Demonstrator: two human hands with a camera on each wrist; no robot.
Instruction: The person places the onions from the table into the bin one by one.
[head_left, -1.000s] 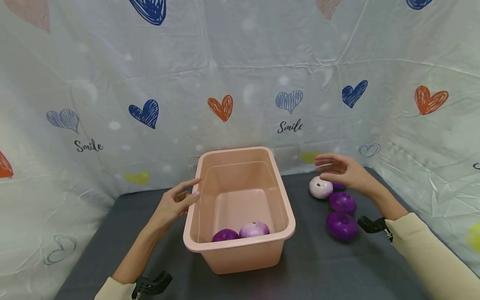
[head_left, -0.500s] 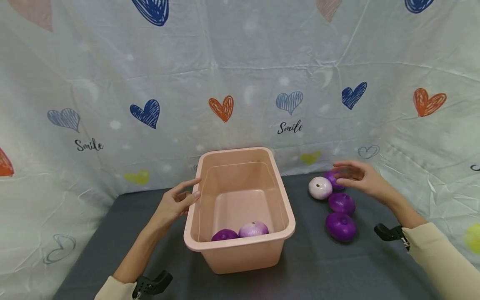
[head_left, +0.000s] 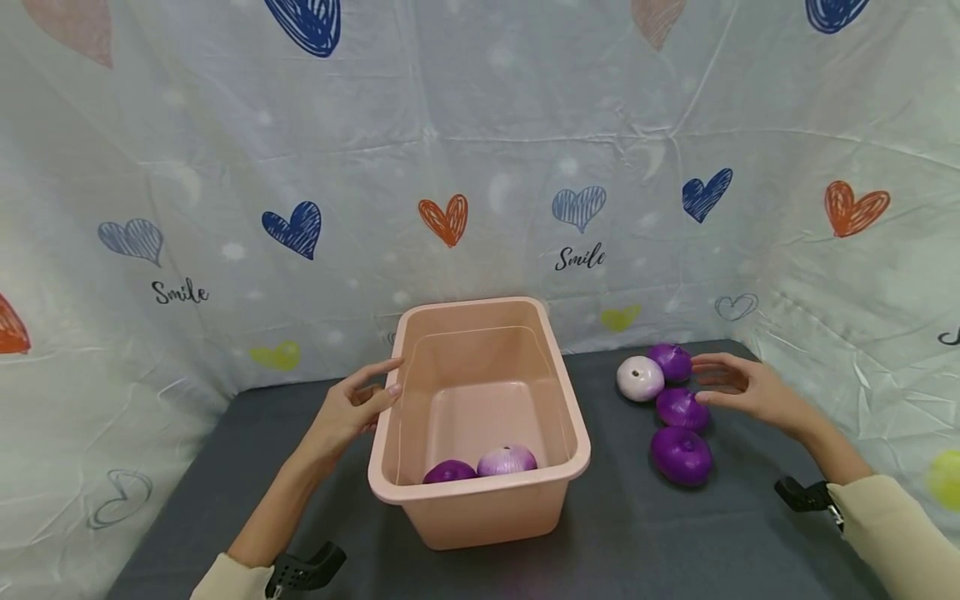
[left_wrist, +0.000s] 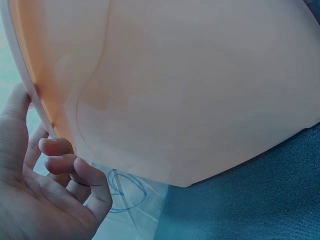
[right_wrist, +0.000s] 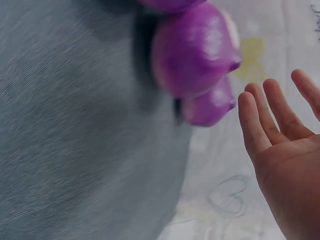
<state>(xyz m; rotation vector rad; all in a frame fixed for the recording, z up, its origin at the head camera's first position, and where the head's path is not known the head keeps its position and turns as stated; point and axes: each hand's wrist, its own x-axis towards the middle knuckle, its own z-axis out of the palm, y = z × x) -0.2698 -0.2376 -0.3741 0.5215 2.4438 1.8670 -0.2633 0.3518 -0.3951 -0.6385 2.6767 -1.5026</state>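
Observation:
A peach plastic tub stands on the dark table. Inside its near end lie a dark purple onion and a paler onion. At the tub's left rim my left hand holds on, with thumb and index finger at the edge and the other fingers curled below; the left wrist view shows this hand against the rim. My right hand is just right of two purple onions, the rear one and the middle one. Its fingers are extended, with nothing in them.
A white onion touches the rear purple onion, and a larger purple onion sits nearest the front of that group. Behind the table hangs a pale curtain with printed hearts, which also runs along both sides.
From above the white onion, my right hand has moved right and down to the right side of the group, uncovering the rear purple onion. The left hand and the tub stay put.

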